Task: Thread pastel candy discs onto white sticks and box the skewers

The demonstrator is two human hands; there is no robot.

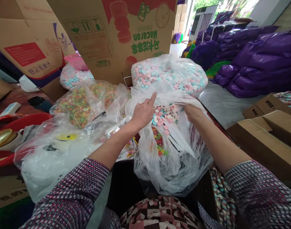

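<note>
A clear plastic bag (159,178) lies open in front of me, with pink, white and blue round candies (166,114) near its mouth. Thin white sticks (180,140) fan out below these candies, above colourful ring-shaped candies (158,136). At the left side of the mouth, my left hand (144,109) grips the bag's edge, its index finger stretched out over the film. My right hand (193,111) is at the right side of the mouth. Its fingers are tucked under the plastic and hidden.
Behind the open bag rests a full bag of pastel candies (169,73). Bagged colourful candies (83,105) lie to the left, near a red basin (38,119). A macaron carton (126,41) stands behind. Open cartons (272,133) and purple sacks (257,60) are at right.
</note>
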